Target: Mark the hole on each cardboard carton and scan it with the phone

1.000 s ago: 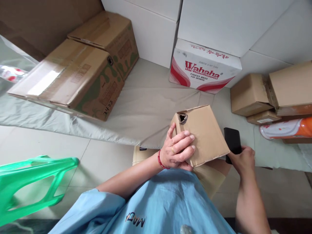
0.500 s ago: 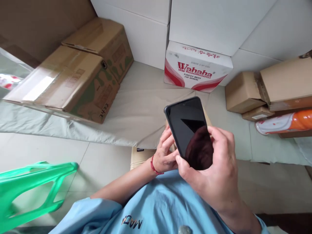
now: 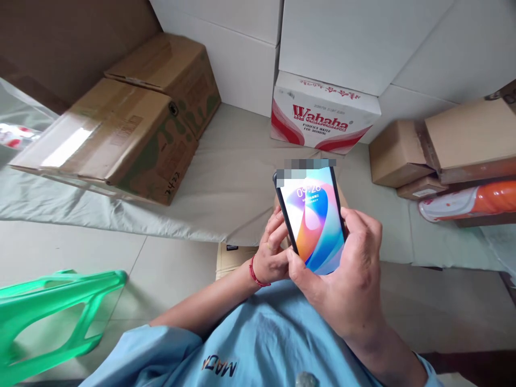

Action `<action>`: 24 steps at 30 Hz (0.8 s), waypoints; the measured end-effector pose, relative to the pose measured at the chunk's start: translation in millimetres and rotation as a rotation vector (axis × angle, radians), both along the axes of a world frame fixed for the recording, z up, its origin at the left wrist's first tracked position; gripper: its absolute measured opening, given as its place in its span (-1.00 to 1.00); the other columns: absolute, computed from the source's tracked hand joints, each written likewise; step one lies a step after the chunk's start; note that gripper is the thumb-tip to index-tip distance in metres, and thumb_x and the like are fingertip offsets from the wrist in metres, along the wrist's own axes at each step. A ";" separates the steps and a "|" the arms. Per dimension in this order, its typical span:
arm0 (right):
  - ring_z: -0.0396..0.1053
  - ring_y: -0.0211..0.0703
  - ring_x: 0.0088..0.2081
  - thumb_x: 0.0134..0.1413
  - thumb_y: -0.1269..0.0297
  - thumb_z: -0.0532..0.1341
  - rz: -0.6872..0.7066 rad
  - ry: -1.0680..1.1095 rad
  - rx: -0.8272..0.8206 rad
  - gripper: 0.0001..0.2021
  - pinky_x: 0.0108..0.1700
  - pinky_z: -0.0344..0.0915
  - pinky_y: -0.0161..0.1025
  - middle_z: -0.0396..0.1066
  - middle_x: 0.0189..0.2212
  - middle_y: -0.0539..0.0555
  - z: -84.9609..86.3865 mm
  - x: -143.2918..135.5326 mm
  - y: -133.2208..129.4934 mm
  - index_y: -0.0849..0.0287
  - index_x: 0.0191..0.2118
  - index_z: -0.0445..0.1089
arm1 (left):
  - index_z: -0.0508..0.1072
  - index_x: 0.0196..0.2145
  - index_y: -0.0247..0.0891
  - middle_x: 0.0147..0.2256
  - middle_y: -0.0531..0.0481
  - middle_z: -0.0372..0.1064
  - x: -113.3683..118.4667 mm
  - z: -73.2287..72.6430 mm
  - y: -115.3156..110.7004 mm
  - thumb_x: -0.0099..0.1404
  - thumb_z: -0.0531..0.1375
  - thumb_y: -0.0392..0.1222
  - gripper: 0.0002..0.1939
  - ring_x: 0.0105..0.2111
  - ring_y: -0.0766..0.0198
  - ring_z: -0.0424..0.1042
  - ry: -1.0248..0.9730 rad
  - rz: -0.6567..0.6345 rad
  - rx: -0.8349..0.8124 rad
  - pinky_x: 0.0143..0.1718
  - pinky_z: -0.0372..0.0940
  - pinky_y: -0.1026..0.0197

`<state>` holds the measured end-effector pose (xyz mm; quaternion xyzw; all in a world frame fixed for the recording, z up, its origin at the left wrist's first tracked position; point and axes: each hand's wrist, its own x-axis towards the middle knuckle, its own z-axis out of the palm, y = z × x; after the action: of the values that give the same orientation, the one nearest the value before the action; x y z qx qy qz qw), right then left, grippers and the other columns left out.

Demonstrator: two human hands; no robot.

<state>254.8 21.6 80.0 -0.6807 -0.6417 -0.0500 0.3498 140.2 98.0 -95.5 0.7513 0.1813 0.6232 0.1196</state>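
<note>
A smartphone (image 3: 312,220) in a black case is tilted up in front of my body, its screen lit with a colourful lock screen and a clock. My right hand (image 3: 350,269) grips its lower part, with the thumb at the lower left corner and the fingers along the right edge. Close by the phone's left edge is my left hand (image 3: 274,250), a red cord bracelet (image 3: 257,273) on its wrist. Its fingers are bent and partly hidden behind the phone. A tan surface shows a little behind the phone; I cannot make out what it is.
Ahead is a low surface under a grey-beige cloth (image 3: 237,188). Cardboard boxes (image 3: 133,123) stand on its left, a white and red Wahaha carton (image 3: 322,115) at the back. More boxes (image 3: 463,134) and an orange-white cylinder (image 3: 471,201) lie right. A green plastic stool (image 3: 48,317) is lower left.
The phone's screen has gone from dark to lit, showing a clock and wallpaper. My right hand has shifted slightly left. My left hand stays about where it was.
</note>
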 end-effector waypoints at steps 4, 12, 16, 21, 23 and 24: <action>0.42 0.27 0.17 0.19 0.00 0.37 0.008 -0.009 -0.006 -0.27 0.00 0.61 0.21 0.32 0.16 0.35 2.0 0.8 -6.3 0.16 0.36 0.19 | 0.43 0.10 0.07 0.31 -0.07 0.36 -1.9 4.5 1.6 0.53 0.20 0.21 -0.68 0.44 -0.16 0.32 -0.004 -0.002 0.021 0.40 0.39 -0.41; 0.45 0.26 0.13 0.17 0.05 0.37 -0.017 -0.021 -0.009 -0.27 -0.05 0.63 0.21 0.32 0.16 0.35 -7.6 0.7 -17.5 0.17 0.36 0.18 | 0.54 -0.03 0.01 0.26 -0.18 0.38 -5.2 12.5 -1.3 0.53 0.19 0.18 -0.72 0.41 -0.21 0.33 0.058 0.000 0.001 0.27 0.50 -0.30; 0.45 0.25 0.13 0.17 0.05 0.36 -0.017 -0.017 0.009 -0.27 -0.05 0.64 0.20 0.32 0.16 0.36 -9.7 1.0 -18.8 0.18 0.36 0.17 | 0.53 -0.01 -0.01 0.25 -0.23 0.38 -6.0 16.4 -4.3 0.54 0.16 0.20 -0.68 0.38 -0.22 0.36 0.069 0.047 -0.013 0.24 0.53 -0.30; 0.46 0.24 0.14 0.16 0.04 0.37 -0.004 0.006 0.013 -0.26 -0.04 0.64 0.19 0.33 0.16 0.35 -13.0 3.4 -18.5 0.18 0.36 0.17 | 0.54 0.05 0.06 0.26 -0.21 0.39 -8.0 14.8 -5.9 0.52 0.19 0.25 -0.66 0.39 -0.25 0.35 0.093 0.037 -0.052 0.23 0.52 -0.35; 0.44 0.24 0.15 0.15 0.05 0.38 0.009 0.019 0.026 -0.25 0.00 0.64 0.20 0.32 0.16 0.35 -14.5 3.3 -17.9 0.18 0.36 0.16 | 0.54 0.09 0.07 0.27 -0.21 0.39 -8.0 14.7 -5.8 0.53 0.19 0.25 -0.65 0.41 -0.26 0.34 0.096 0.034 -0.059 0.24 0.53 -0.36; 0.44 0.23 0.16 0.15 0.05 0.39 0.015 0.027 0.033 -0.25 0.02 0.63 0.20 0.31 0.16 0.35 -14.7 3.1 -17.8 0.18 0.36 0.16 | 0.54 0.11 0.07 0.28 -0.22 0.38 -7.9 15.5 -5.6 0.53 0.19 0.25 -0.64 0.42 -0.27 0.32 0.096 0.030 -0.056 0.24 0.52 -0.36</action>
<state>257.9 3.9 65.3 -0.6708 -0.6411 -0.0488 0.3697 132.2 92.4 -80.0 0.7738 0.2153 0.5830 0.1227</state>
